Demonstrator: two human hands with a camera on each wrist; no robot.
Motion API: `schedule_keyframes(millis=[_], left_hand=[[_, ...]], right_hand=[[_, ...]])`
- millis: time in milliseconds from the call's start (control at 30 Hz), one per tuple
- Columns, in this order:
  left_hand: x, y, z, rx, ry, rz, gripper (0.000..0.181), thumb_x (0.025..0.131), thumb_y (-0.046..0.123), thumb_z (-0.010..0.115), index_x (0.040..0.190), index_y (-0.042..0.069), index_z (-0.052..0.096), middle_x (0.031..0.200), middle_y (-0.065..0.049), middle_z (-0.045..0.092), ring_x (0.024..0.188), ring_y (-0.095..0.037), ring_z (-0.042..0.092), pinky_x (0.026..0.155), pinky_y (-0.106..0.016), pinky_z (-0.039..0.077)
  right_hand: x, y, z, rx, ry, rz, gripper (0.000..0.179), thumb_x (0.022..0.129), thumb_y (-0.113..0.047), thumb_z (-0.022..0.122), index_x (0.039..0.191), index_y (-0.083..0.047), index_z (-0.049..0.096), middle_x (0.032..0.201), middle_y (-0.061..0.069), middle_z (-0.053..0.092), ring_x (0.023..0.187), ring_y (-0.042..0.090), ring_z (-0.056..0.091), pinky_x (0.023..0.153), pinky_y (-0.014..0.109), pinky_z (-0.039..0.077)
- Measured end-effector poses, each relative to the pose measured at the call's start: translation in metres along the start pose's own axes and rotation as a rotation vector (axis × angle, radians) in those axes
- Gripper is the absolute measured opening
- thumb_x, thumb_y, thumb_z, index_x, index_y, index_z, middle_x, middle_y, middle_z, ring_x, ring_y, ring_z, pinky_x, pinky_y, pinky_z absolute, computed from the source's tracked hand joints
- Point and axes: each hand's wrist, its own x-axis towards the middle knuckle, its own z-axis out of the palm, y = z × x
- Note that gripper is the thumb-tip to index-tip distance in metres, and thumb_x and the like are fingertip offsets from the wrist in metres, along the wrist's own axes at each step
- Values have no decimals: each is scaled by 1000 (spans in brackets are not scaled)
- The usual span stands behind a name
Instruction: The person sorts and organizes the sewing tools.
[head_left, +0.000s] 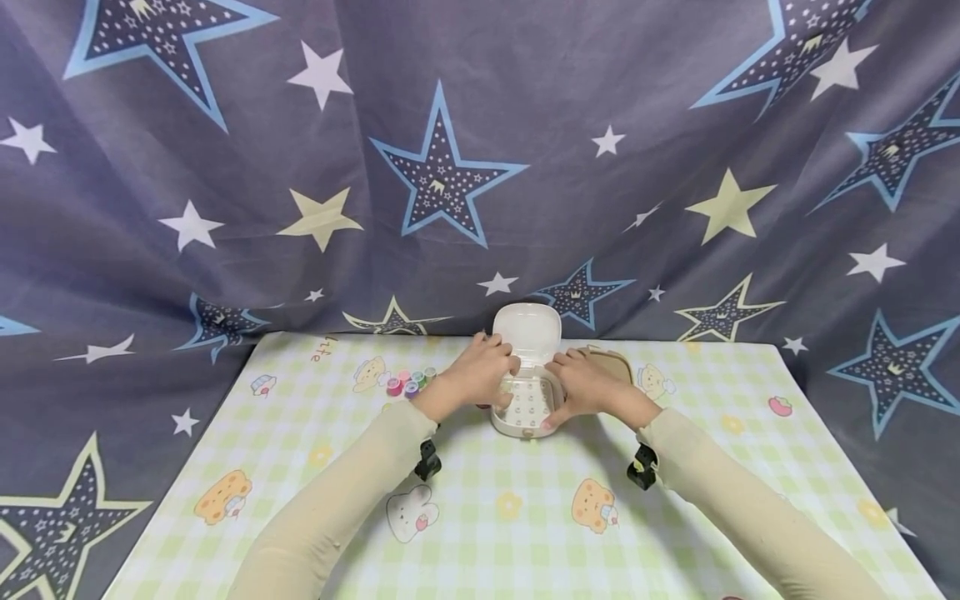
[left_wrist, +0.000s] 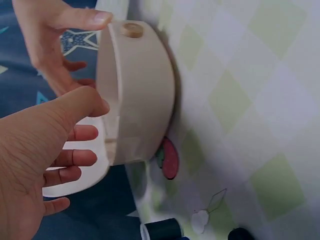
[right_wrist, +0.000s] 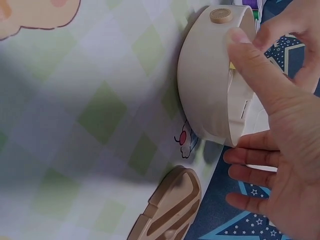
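Observation:
A cream plastic sewing box [head_left: 514, 431] stands on the table with its white lid [head_left: 527, 323] raised at the back. Rows of small pegs [head_left: 531, 398] line its floor. From the left, my left hand [head_left: 480, 373] reaches over the rim; its thumb is near the edge and its fingers spread loosely toward the lid in the left wrist view. My right hand [head_left: 588, 385] holds the box's right side. Its thumb [right_wrist: 245, 46] lies on the front wall beside the tan latch [right_wrist: 221, 15], with the fingers around the back corner.
Several colourful thread spools [head_left: 411, 385] sit left of the box. A tan compartment tray [head_left: 617, 364] lies behind my right hand, its slots plain in the right wrist view. The checked tablecloth [head_left: 480, 517] meets a starry curtain [head_left: 450, 275] at the far edge.

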Motion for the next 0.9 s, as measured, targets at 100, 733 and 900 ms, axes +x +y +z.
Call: schedule_keyframes(millis=[100, 733, 900], left_hand=[[-5, -3, -5, -39, 46, -6, 39, 81, 41, 79, 112, 20, 71, 108, 0, 65, 103, -22, 51, 101, -46, 38], [-107, -73, -4, -217, 248, -212, 34, 83, 31, 79, 114, 17, 71, 111, -4, 70, 97, -23, 53, 102, -54, 38], [-123, -88, 2, -184, 253, -247, 38, 78, 30, 79, 112, 14, 71, 115, -8, 71, 115, -31, 60, 112, -59, 34]], right_hand=[[1, 0, -1, -3, -11, 5, 103, 67, -66, 84, 135, 7, 58, 124, 19, 63, 112, 34, 54, 105, 55, 41], [2, -4, -2, -2, -41, 33, 105, 66, -67, 84, 136, 6, 58, 127, 20, 63, 117, 37, 57, 108, 56, 41], [2, -2, -2, -11, -27, 19, 103, 65, -67, 85, 133, 6, 59, 122, 18, 64, 112, 36, 58, 105, 56, 41]])
